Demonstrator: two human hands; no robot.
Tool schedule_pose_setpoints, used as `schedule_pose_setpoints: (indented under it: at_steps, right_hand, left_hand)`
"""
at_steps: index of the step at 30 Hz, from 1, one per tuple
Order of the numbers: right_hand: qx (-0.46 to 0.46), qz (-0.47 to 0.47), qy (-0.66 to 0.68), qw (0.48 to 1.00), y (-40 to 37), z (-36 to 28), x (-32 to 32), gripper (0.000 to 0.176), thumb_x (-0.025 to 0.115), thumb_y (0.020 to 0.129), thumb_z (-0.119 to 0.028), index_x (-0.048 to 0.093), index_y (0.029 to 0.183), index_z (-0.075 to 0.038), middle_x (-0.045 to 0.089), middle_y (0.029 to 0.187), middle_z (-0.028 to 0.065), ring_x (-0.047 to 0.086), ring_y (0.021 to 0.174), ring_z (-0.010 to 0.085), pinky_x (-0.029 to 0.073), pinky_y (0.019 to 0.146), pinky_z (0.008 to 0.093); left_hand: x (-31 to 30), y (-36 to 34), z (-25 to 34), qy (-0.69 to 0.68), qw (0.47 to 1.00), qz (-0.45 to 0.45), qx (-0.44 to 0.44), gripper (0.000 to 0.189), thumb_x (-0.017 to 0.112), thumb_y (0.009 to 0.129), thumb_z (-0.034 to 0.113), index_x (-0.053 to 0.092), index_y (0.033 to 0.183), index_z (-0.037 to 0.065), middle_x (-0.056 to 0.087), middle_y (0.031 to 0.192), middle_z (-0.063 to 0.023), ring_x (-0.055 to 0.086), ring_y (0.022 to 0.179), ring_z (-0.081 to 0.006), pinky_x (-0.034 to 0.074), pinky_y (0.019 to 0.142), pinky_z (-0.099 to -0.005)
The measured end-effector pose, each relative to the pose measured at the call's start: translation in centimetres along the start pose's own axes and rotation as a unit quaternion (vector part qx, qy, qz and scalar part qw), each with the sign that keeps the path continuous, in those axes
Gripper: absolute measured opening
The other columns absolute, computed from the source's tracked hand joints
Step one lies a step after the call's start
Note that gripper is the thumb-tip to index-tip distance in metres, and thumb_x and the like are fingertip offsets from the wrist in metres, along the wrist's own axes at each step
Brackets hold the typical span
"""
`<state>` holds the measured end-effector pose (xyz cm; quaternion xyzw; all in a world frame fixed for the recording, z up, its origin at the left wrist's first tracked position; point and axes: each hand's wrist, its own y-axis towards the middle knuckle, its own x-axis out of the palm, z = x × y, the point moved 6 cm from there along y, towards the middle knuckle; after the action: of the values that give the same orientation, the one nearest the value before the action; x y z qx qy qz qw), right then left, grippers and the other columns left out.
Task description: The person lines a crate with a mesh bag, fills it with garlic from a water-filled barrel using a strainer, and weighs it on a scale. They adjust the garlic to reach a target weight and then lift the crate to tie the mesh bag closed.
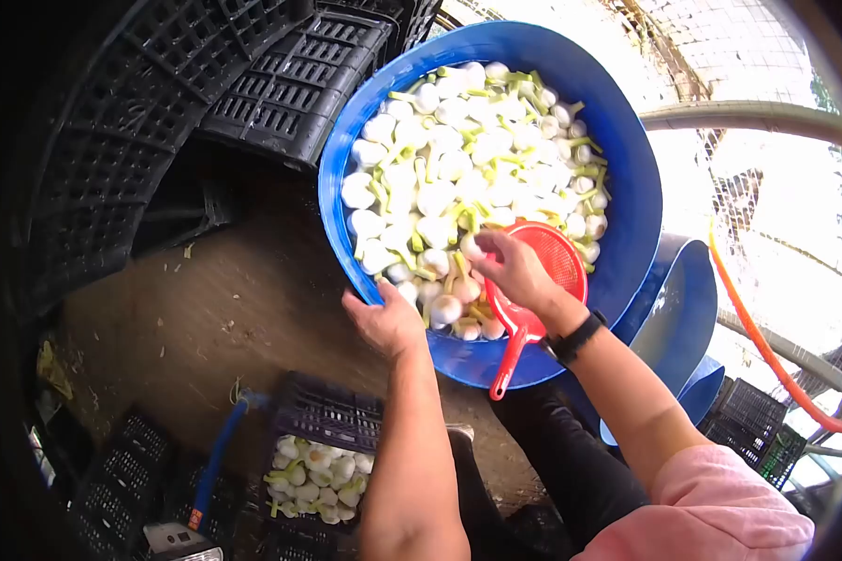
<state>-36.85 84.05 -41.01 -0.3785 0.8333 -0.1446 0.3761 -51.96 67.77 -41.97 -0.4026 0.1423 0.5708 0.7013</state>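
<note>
Across the upper middle of the frame, a wide blue tub (636, 187) full of white bulbs (454, 165) with short green stems, heaped nearly wall to wall. At the near left of the rim, left grip (384, 318) clamped on the edge, thumb over the inside, fingers around the outside. Toward the lower right of the heap, right grip (519, 276) drawn together at the fingertips on a single bulb (471, 245); lifted clear or only pinched in place, cannot tell. Just under that wrist, a red strainer (557, 252) resting on bulbs, bowl inside the tub, red handle (507, 369) poking out over the near rim. Contact between wrist and strainer: cannot tell. On handling, by judgement: each bulb light, firm and rounded, likely wet and slick-skinned, prone to roll from a loose pinch and to bruise or shed skin under a hard one. Best taken round the widest part, or at the stem base; pulling by the thin green tip, likely to bend or tear. Loaded tub probably very heavy, wall somewhat flexible, rim the sound place for steadying. Strainer light and stiff, best held by the handle. At lower middle, more bulbs (318, 477) beside a black crate (332, 411); at upper left, more black crates (281, 89); at right, an orange hose (767, 351).
</note>
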Motion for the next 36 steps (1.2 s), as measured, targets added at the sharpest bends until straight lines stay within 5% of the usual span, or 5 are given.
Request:
schedule_pose_setpoints:
  at_steps: [14,20,25,33,36]
  right_hand:
    - [0.241,0.018,0.329,0.913,9.3,5.9,9.2,0.075,0.075,0.072,-0.023,0.031,0.125,0.006,0.055,0.111,0.0190,0.060,0.091,0.0242,0.051,0.075,0.0336]
    - [0.386,-0.041,0.425,0.818,10.6,7.7,11.9,0.029,0.060,0.085,-0.029,0.057,0.101,-0.005,0.061,0.093,0.0055,0.059,0.078,0.0197,0.050,0.067,0.0336]
    - [0.236,-0.173,0.499,0.816,8.0,4.1,9.0,0.016,0.050,0.086,-0.014,0.059,0.089,-0.001,0.061,0.081,0.0085,0.058,0.076,0.0185,0.048,0.071,0.0318]
    - [0.030,-0.059,0.037,0.997,13.8,-1.5,3.7,0.038,0.063,0.081,-0.023,0.055,0.111,-0.001,0.065,0.080,0.0122,0.064,0.075,0.0208,0.050,0.068,0.0316]
    - [-0.144,-0.050,-0.424,0.893,14.9,-6.3,4.9,0.051,0.067,0.075,-0.025,0.050,0.116,-0.002,0.065,0.085,0.0177,0.065,0.078,0.0288,0.051,0.071,0.0367]
  left_hand:
    - [0.2,0.0,-0.5,0.024,1.000,0.007,0.015,0.043,0.063,0.076,0.009,0.046,0.114,-0.004,0.057,0.102,-0.0236,0.057,0.093,-0.0372,0.044,0.082,-0.0429]
    - [0.1,0.1,-0.7,0.020,0.999,0.020,0.047,0.044,0.062,0.075,0.010,0.046,0.114,-0.003,0.057,0.102,-0.0225,0.056,0.093,-0.0383,0.043,0.082,-0.0431]
    - [0.0,0.0,-0.2,0.021,0.999,0.006,0.024,0.046,0.061,0.074,0.010,0.045,0.115,-0.003,0.055,0.103,-0.0233,0.054,0.095,-0.0394,0.042,0.083,-0.0448]
    - [0.1,-0.1,-1.0,0.007,1.000,-0.003,0.025,0.051,0.061,0.073,0.014,0.044,0.118,-0.004,0.053,0.108,-0.0257,0.051,0.100,-0.0414,0.040,0.087,-0.0459]
    - [0.0,0.0,-0.6,0.005,1.000,-0.003,0.024,0.051,0.061,0.073,0.014,0.045,0.118,-0.004,0.053,0.108,-0.0256,0.051,0.100,-0.0414,0.041,0.087,-0.0457]
